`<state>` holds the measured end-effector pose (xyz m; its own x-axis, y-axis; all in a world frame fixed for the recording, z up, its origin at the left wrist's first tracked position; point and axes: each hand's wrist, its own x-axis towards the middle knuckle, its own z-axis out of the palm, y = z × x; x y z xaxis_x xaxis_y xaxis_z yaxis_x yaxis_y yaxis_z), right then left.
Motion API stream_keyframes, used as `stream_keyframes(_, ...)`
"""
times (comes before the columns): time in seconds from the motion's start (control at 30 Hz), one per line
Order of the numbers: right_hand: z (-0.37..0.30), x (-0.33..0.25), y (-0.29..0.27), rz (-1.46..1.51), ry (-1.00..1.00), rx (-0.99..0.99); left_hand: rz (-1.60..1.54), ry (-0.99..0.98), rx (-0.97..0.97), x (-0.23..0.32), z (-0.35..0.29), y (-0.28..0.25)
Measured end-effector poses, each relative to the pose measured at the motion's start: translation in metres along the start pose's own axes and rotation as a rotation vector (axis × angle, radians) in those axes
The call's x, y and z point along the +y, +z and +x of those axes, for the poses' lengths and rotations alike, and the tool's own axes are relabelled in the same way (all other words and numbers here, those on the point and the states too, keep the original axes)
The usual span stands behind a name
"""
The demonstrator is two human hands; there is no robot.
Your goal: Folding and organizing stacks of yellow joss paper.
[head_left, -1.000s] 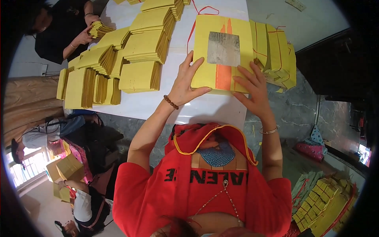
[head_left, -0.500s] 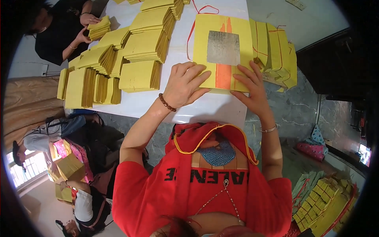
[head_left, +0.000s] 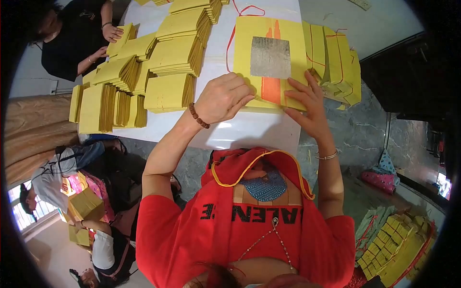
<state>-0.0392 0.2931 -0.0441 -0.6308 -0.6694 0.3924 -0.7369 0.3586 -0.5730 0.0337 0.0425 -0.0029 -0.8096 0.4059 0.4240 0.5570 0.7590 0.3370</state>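
Note:
A stack of yellow paper sheets (head_left: 244, 57) lies on the white table in front of me. Its top sheet bears a silver square and an orange-red band. At its lower left corner my left hand (head_left: 225, 98) has its fingers curled in a pinch on the sheet's edge, which lifts slightly. My right hand (head_left: 309, 103) rests on the lower right corner with fingers spread. A brown bead bracelet (head_left: 198, 116) circles my left wrist.
Folded yellow paper bundles (head_left: 168, 91) stand in rows on the white table (head_left: 211, 62). Tied yellow bundles (head_left: 338, 62) sit beyond its right edge. A red string (head_left: 230, 45) lies beside the stack. At far left, a co-worker's hands (head_left: 111, 32) touch a bundle. More packs (head_left: 389, 245) stand lower right.
My left fingers have curled from lying out along the sheet into a pinch at its corner. My right hand stays nearly still. The co-worker's bundle has been set down among the others.

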Motion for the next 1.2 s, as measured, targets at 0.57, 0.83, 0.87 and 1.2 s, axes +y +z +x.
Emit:
stream_keyframes(0.57, 0.009, 0.009, 0.011, 0.531, 0.35, 0.19, -0.574, -0.519, -0.183, -0.024, 0.016, -0.007)
stream_keyframes(0.83, 0.006, 0.013, 0.004, 0.538, 0.294, 0.106, -0.623, -0.5, -0.194, -0.024, 0.015, -0.004)
stream_keyframes(0.87, 0.004, 0.014, 0.003, 0.581, 0.267, 0.086, -0.623, -0.499, -0.194, -0.025, 0.016, -0.005)
stream_keyframes(1.2, 0.009, 0.011, 0.006, 0.519, 0.342, 0.111, -0.619, -0.541, -0.19, -0.026, 0.018, -0.006)
